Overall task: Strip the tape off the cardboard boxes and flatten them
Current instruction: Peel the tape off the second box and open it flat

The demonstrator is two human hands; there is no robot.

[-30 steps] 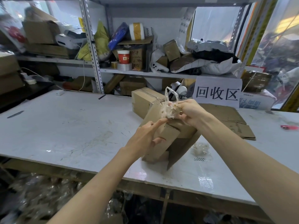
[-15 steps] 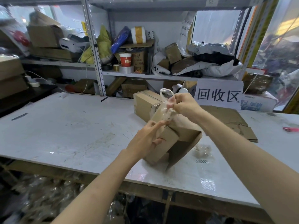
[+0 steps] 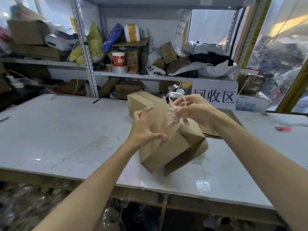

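a white table (image 3: 66, 130), scuffed, runs across the view, with a metal shelf rack (image 3: 86, 52) behind it; on the shelf a red paper cup (image 3: 118, 59) stands over a roll of clear tape (image 3: 119, 69). left of centre the left hand (image 3: 145, 129) is at the near side of the cardboard box (image 3: 168, 147), its fingers spread wide and bent like a claw, blurred, the thumb tip touching the box's front face; whether the other fingertips touch the cardboard cannot be told. the box stands tilted on the table near the front edge, one corner up between the two hands, a flap hanging open at its lower right. behind it, near the back of the table, lies a second box (image 3: 141, 101), closed. at the raised corner a crumpled wad of clear tape (image 3: 176, 115) trails strands down to the cardboard, and the right hand (image 3: 196, 110) pinches that wad between thumb and curled fingers, just above the box. behind the right hand a white sign (image 3: 215, 95) with large dark characters leans at the back of the table, and flattened cardboard (image 3: 233, 115) lies below it, partly hidden by the right forearm. a small scrap of tape (image 3: 198, 161) lies on the table just right of the box. far right, a small pink object (image 3: 283, 128) lies on the table, well apart from the rest.
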